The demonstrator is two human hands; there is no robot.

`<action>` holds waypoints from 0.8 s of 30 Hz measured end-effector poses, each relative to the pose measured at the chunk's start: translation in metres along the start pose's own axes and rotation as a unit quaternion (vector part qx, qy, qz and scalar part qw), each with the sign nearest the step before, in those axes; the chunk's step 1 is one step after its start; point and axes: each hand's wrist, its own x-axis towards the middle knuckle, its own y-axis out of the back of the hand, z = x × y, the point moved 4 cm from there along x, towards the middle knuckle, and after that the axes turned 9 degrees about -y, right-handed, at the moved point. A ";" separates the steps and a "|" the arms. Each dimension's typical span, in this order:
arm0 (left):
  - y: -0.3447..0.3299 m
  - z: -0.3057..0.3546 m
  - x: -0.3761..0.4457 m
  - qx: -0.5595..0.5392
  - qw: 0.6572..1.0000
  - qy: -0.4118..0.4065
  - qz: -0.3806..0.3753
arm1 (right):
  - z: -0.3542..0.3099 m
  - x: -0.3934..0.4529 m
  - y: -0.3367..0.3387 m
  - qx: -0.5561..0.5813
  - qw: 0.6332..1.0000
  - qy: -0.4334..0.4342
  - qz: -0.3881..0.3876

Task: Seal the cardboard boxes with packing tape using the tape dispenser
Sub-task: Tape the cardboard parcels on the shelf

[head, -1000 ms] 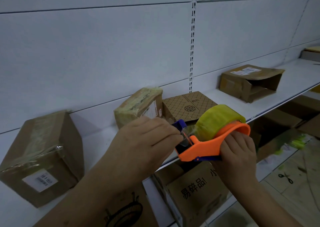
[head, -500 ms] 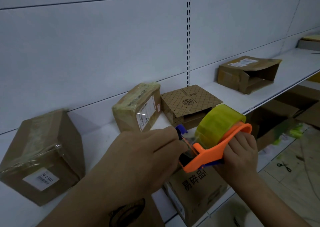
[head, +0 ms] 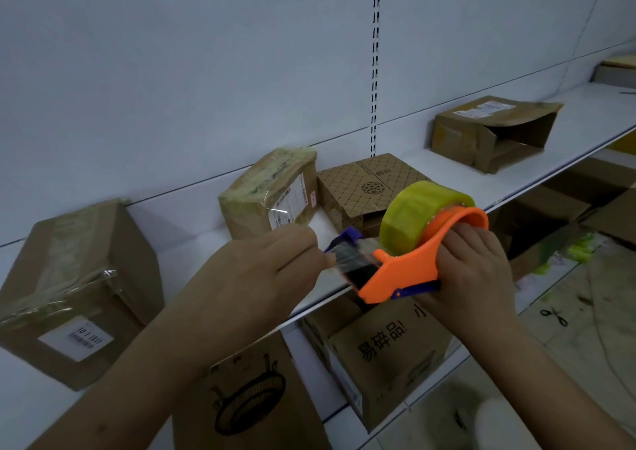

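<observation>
So the right hand (head: 476,277) has its fingers curled around the handle of the orange tape dispenser (head: 409,270), holding it up in front of the white shelf (head: 516,188) with the yellow-green tape roll (head: 413,219) sitting on top, tilted a bit toward the wall. The left hand (head: 254,277) comes in from the lower left, knuckles up, fingertips pinched at the clear tape end (head: 351,260) right at the dispenser's purple-tipped front. Compared to half a second ago, that left hand has slid back to the left a little, so a short stretch of shiny tape now shows between the fingers and the roll, where before the hand was covering the dispenser's nose. The right hand's grip looks the same. Around them on the shelf: a big taped box (head: 72,288) with a white label at far left, a smaller tape-wrapped box (head: 272,191) leaning on the wall, a patterned box (head: 368,188) just beside it and right behind the dispenser, and an opened box (head: 492,129) further right. Below the shelf edge there's a box with printed Chinese characters (head: 385,350) and one with a round drawing (head: 247,398), partly blocked by the left forearm. Scissors (head: 554,315) lie on the floor to the right.
</observation>
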 end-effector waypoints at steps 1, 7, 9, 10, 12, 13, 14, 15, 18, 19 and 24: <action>-0.001 -0.001 -0.001 -0.002 1.000 0.005 -0.005 | 0.002 0.000 -0.001 0.001 1.000 -0.013 -0.006; -0.001 0.001 -0.008 -0.017 0.999 0.014 -0.041 | 0.001 -0.003 -0.005 -0.007 0.997 -0.030 -0.069; 0.001 0.000 -0.012 -0.026 0.998 0.032 -0.038 | 0.003 -0.003 -0.006 -0.005 0.995 -0.050 -0.083; 0.002 0.000 -0.015 -0.032 0.998 0.042 -0.035 | 0.005 -0.002 -0.006 -0.005 0.994 -0.063 -0.091; 0.005 -0.004 -0.021 -0.038 0.997 0.060 -0.027 | 0.008 0.000 -0.007 -0.001 0.989 -0.090 -0.113; 0.006 -0.006 -0.023 -0.039 0.997 0.068 -0.023 | 0.008 0.001 -0.008 0.004 0.988 -0.099 -0.122; 0.007 -0.007 -0.024 -0.041 0.996 0.077 -0.020 | 0.008 0.002 -0.009 0.013 0.986 -0.105 -0.130; 0.006 -0.008 -0.024 -0.036 0.996 0.082 -0.018 | 0.007 0.002 -0.012 0.023 0.983 -0.114 -0.140; 0.002 -0.004 -0.022 -0.016 0.996 0.085 -0.012 | 0.004 0.002 -0.018 0.045 0.976 -0.138 -0.161; 0.000 -0.002 -0.023 -0.016 0.996 0.090 -0.009 | 0.002 0.002 -0.019 0.044 0.975 -0.146 -0.163; -0.014 0.009 -0.024 -0.017 0.987 0.155 0.038 | -0.019 -0.002 -0.010 0.072 0.956 -0.204 -0.196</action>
